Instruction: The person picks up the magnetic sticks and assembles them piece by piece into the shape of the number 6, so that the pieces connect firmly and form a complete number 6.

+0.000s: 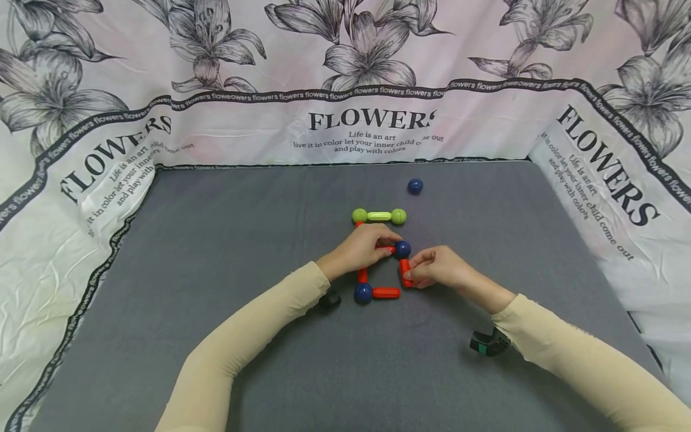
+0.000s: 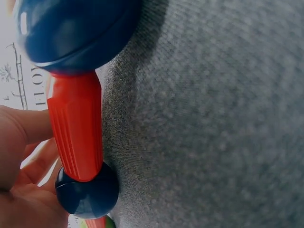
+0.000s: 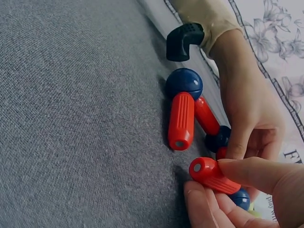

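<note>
Red magnetic rods and blue balls form an unclosed frame on the grey cloth. My left hand (image 1: 357, 245) pinches the middle red rod (image 1: 385, 248), its fingertips by the right blue ball (image 1: 402, 249). Between thumb and fingers, my right hand (image 1: 439, 267) grips another red rod (image 1: 405, 273) that reaches up to that ball; its free end shows a metal tip in the right wrist view. A corner blue ball (image 3: 184, 85) joins the lower red rod (image 3: 181, 121) and the left-side red rod (image 2: 76, 126). Another blue ball (image 2: 88, 192), hidden by my left hand from above, joins that side rod.
Beyond my left hand, a light green rod (image 1: 379, 216) lies between two green balls (image 1: 398, 216). Farther back sits a loose blue ball (image 1: 415, 186). Flower-printed cloth (image 1: 372, 129) borders the grey surface (image 1: 259, 222) at the back and sides.
</note>
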`<act>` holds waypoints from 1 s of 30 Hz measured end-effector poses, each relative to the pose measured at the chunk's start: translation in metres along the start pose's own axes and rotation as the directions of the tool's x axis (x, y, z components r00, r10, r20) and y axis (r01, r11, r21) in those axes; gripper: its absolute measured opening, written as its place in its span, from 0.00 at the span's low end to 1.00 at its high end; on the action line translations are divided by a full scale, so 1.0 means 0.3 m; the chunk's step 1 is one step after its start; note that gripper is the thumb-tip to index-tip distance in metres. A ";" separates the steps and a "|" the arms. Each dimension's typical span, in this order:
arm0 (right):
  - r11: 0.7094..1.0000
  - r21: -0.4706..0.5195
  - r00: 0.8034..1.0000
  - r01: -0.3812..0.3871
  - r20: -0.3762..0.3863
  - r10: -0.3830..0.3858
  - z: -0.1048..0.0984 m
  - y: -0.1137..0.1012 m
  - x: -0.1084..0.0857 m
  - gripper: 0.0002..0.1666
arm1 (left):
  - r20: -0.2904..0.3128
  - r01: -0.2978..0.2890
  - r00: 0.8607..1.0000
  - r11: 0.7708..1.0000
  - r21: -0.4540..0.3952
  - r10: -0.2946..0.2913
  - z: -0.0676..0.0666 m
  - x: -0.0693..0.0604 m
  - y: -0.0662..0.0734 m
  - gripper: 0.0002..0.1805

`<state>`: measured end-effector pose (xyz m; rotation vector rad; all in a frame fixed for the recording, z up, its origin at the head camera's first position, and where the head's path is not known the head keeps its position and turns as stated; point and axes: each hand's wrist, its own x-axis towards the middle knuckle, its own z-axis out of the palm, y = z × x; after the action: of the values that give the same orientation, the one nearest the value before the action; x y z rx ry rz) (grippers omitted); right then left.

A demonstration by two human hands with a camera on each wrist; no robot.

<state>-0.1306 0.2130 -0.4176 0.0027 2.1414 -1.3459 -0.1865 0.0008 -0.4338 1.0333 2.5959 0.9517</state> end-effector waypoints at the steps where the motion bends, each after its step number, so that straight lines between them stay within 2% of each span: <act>1: 1.000 0.005 1.000 -0.003 0.001 0.003 0.001 0.000 0.000 0.18 | -0.001 -0.004 1.000 1.000 0.004 0.004 0.000 0.000 0.001 0.17; 17: 0.998 0.050 0.999 -0.033 0.000 0.033 -0.003 0.003 0.017 0.17 | 0.009 0.014 1.000 1.000 -0.001 -0.014 -0.003 -0.001 0.003 0.17; 30: 0.997 0.081 1.000 -0.022 0.005 0.022 -0.010 0.013 0.024 0.19 | 0.005 0.035 0.999 0.999 -0.022 -0.034 0.000 -0.004 0.004 0.17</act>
<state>-0.1369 0.2151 -0.4233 0.0555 2.0764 -1.4175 -0.1850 0.0006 -0.4332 0.9808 2.5843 0.9670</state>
